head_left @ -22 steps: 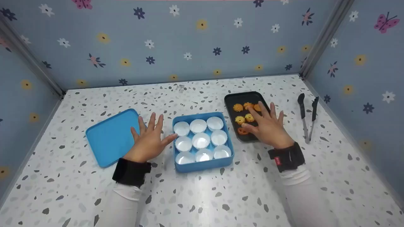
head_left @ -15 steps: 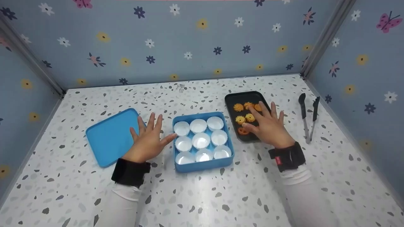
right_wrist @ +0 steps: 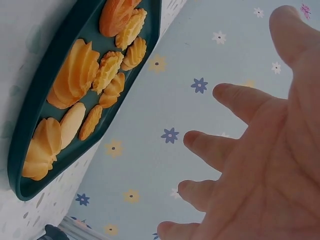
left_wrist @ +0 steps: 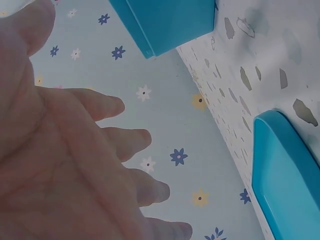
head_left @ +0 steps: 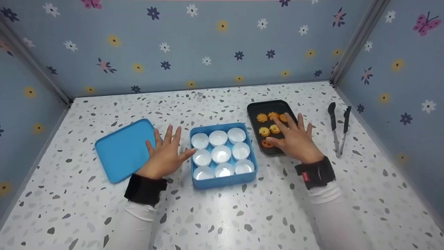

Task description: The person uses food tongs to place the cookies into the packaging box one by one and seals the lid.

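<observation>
My left hand hovers with spread fingers between a blue lid and a blue box, holding nothing. Rows of white paper baking cups line the inside of the box. Over the right part of a dark tray, my right hand is held with its fingers apart and nothing in them. Several golden cookies lie on that tray, some hidden by the hand in the head view. In the right wrist view, cookies of different shapes show apart from the fingers.
Tongs with black tips and metal arms lie at the right of the speckled table. Blue flowered panels enclose the back and both sides. Each wrist wears a black band.
Both hands keep almost the same pose and place. The objects on the table have not moved; the view shifts very slightly.
</observation>
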The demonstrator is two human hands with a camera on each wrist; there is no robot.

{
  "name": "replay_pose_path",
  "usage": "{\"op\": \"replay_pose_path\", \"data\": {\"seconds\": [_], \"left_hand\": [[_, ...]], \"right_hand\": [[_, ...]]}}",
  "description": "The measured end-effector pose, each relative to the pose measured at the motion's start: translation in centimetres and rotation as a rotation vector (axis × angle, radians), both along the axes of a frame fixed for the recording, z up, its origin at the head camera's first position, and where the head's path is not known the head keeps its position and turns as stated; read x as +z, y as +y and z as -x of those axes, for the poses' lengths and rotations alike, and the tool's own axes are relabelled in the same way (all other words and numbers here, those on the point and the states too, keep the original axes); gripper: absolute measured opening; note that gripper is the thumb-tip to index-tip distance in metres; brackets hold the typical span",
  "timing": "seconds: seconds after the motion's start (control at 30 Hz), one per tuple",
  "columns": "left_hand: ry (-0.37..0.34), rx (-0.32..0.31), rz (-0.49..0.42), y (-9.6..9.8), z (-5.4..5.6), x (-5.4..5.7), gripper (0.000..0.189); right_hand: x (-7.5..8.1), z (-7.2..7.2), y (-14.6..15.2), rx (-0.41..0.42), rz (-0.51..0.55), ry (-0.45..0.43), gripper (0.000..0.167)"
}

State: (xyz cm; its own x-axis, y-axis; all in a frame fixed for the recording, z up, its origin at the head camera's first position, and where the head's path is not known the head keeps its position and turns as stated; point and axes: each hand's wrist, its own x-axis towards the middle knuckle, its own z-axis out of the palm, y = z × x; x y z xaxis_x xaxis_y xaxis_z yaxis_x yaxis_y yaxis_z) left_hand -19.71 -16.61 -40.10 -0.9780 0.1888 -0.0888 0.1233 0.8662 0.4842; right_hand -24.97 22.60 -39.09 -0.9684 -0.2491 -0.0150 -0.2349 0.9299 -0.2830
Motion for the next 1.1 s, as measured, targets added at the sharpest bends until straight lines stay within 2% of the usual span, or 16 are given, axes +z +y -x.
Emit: {"op": "replay_pose_path", "data": {"seconds": [0.27,0.37,0.5,0.63,0.73,0.93,1.1], "left_hand": [[0.017,-0.011,0.005,0.0,0.0,0.6,0.092],[0.033,0.009,-0.037,-0.1,0.1,1.1,0.089],[0.022,0.036,-0.157,-0.3,0.3,1.2,0.082],[-0.016,0.066,-0.250,-0.2,0.3,0.7,0.076],[-0.033,0.104,-0.276,0.1,0.3,0.2,0.072],[-0.098,0.191,-0.249,1.3,0.1,-0.6,0.069],[-0.104,0.169,-0.242,2.4,0.1,-1.2,0.067]], "right_hand": [[0.2,-0.4,0.8,0.001,0.007,0.016,0.084],[0.4,-0.3,2.0,-0.002,0.040,0.117,0.077],[1.0,0.1,4.2,-0.069,0.128,0.291,0.054],[1.8,0.7,7.2,-0.169,0.153,0.351,0.041],[1.9,1.4,9.8,-0.247,0.102,0.309,0.041],[0.5,2.3,14.6,-0.400,-0.011,0.112,0.052],[-1.1,2.1,16.2,-0.446,-0.080,0.021,0.059]]}}
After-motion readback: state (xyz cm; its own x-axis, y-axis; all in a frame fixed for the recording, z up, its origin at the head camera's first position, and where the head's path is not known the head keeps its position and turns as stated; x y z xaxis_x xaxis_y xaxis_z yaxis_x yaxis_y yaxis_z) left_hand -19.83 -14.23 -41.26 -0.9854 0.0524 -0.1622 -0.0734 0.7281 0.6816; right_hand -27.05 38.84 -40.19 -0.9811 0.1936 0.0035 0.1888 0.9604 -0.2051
